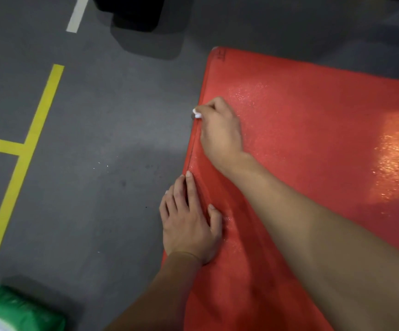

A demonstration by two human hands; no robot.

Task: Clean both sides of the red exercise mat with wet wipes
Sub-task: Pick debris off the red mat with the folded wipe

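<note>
One head-worn camera looked steeply down from above, close over the red mat (313,144) and grey floor (98,115); both forearms reached in from the bottom edge, away from the wearer.

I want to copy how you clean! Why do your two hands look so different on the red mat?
The right hand is curled and pinches a small white wet wipe; the left hand holds nothing. The right hand is at the mat's edge farther from the camera; the left hand lies flat with straight fingers nearer, partly on the grey floor. Both are bare and touch the same edge of the mat.
</note>
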